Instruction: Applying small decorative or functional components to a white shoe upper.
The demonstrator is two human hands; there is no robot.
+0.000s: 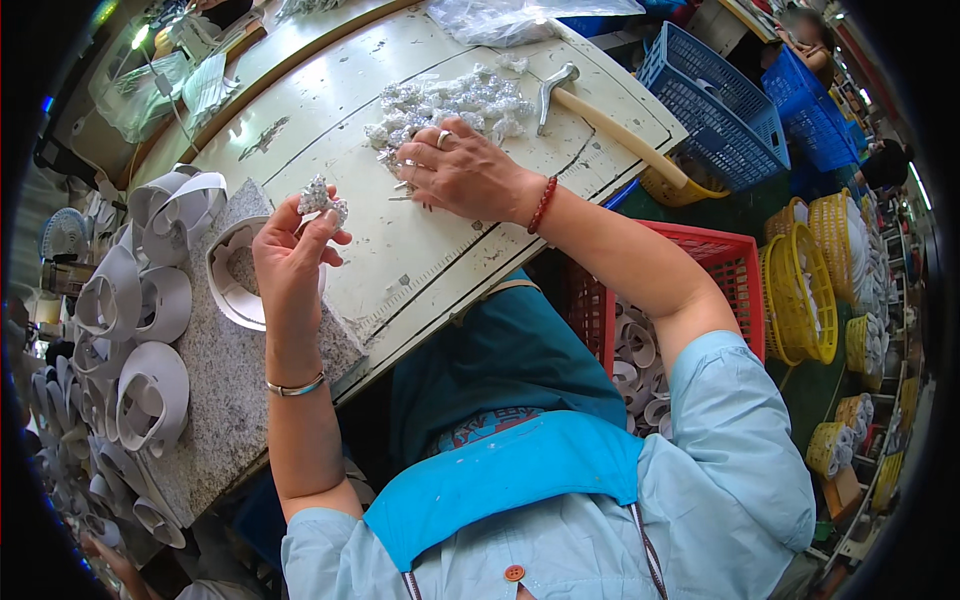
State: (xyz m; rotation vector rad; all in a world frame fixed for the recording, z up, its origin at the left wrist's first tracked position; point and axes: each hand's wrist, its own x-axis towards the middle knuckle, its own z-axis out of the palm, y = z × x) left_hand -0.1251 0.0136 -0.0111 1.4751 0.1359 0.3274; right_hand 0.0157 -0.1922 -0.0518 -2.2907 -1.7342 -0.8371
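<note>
Over the granite slab's edge, my left hand (294, 244) is raised, its thumb and fingers pinched on a small cluster of glittering silvery bits (321, 201). My right hand (470, 175), with a ring and a red bead bracelet, rests palm down on the near edge of a heap of similar silvery pieces (470, 100). Its fingers are bent and slightly apart; the fingertips are partly hidden. A few thin slivers lie beside them. Under my left hand stands a white curved band (232, 285), partly covered by the hand, on the speckled granite slab (215, 410).
Right of the heap lies a hammer (610, 130) with a wooden handle. Many white looped bands (150, 395) crowd the left side. A red crate (735, 265) of white pieces stands by my right arm; a blue crate (690, 120) and yellow baskets (805, 290) are further right.
</note>
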